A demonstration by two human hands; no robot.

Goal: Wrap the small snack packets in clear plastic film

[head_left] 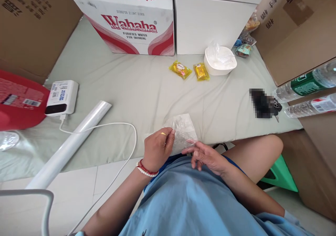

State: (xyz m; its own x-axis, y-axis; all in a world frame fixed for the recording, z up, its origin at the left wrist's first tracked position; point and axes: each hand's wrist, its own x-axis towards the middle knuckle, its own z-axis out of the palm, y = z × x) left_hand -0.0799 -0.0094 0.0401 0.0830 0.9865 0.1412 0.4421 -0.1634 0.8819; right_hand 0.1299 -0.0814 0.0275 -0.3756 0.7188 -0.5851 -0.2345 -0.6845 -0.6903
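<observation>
While the left hand (159,145), fingers curled, pinches one clear plastic bag (183,124), the right hand (207,157), half-open and gripping nothing, is at its near edge, two yellow-wrapped packets (180,70) beyond.

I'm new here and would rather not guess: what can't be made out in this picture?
Head view:
Palm of the left hand: hidden by the hand itself.
Dark item: blurred out by pixelation.
Red container: cut off by the left edge.
Green-labelled bottle: cut off by the right edge.
</observation>
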